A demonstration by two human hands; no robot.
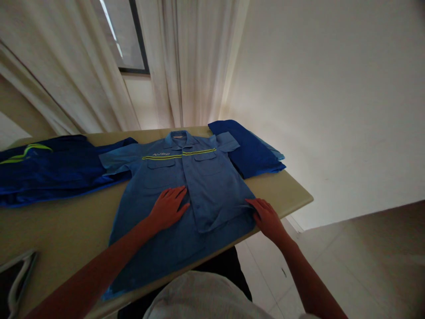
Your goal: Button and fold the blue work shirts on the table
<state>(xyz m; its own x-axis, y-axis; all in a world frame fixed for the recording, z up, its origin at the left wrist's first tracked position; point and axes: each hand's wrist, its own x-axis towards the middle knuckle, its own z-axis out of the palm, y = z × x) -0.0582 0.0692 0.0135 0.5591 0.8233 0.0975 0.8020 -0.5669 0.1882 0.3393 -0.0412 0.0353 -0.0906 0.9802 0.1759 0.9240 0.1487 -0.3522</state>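
A blue short-sleeved work shirt (159, 177) lies front up on the table, collar at the far side, with yellow stripes and lettering across the chest. My left hand (168, 207) rests flat on its front near the button placket, fingers spread. At the right edge of the hem, my right hand (265, 216) pinches the shirt's lower front corner between thumb and fingers. The front hem on that side is drawn up a little, so the back panel shows below it.
Folded dark blue clothes (245, 150) lie at the table's far right corner. More dark blue clothing with yellow-green stripes (66, 173) lies on the left. A dark object with a pale frame (16, 279) sits front left. The tan table (292, 190) ends near a white wall; curtains (199, 66) hang behind.
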